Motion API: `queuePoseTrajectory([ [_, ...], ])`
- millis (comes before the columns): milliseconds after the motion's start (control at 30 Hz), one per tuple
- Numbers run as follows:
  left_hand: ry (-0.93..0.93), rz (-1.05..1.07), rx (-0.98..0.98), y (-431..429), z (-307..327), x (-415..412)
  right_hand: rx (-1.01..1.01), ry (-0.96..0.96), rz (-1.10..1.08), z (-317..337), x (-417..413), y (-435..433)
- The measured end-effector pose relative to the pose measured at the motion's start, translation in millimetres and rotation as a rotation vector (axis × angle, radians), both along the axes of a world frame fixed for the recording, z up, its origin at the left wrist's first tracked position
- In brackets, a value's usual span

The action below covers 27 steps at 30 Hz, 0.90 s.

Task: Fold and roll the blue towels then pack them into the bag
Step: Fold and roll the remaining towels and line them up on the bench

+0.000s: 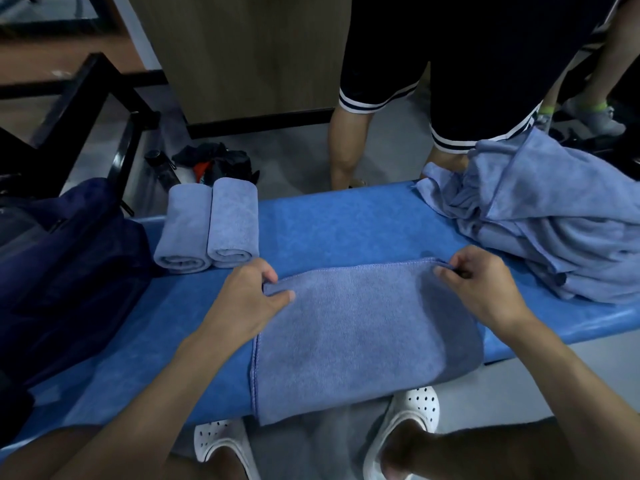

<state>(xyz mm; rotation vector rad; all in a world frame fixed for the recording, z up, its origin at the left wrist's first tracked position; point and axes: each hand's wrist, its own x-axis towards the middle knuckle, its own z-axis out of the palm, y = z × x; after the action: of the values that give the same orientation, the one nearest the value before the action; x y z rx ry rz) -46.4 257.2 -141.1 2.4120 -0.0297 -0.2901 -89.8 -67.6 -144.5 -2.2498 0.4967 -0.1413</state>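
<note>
While left hand (250, 295) and right hand (482, 283) pinch towel (363, 336), bag (69, 271) interior hidden.

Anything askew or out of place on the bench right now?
Nothing spilled or damaged. The flat towel, pinched at its far corners by the left hand and right hand, overhangs the near edge of the bench. The unfolded towel pile sits crumpled at the right end.

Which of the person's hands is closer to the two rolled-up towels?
Left. The left hand pinches a far corner of the flat towel, close beside the rolled towels; the right hand pinches the opposite far corner, nearer the unfolded pile.
</note>
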Motion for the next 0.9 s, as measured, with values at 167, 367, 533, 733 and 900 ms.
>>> queuePoseTrajectory([
  [167, 0.028, 0.007, -0.028, 2, 4, -1, 0.021, -0.014, 0.032, -2, -1, -1],
  [367, 0.065, -0.044, -0.021, 3, 1, 0, 0.008, -0.005, 0.035, -6, 0, -6],
  [533, -0.002, -0.117, 0.008, 2, 3, -3, -0.016, -0.026, -0.028, -5, 0, -13],
  [733, -0.012, -0.086, -0.106, 5, 1, 0, 0.045, -0.031, -0.052, -6, -1, -15],
  [900, 0.029, -0.002, -0.224, 4, 5, 0, 0.26, -0.078, -0.018, -1, -4, -12],
])
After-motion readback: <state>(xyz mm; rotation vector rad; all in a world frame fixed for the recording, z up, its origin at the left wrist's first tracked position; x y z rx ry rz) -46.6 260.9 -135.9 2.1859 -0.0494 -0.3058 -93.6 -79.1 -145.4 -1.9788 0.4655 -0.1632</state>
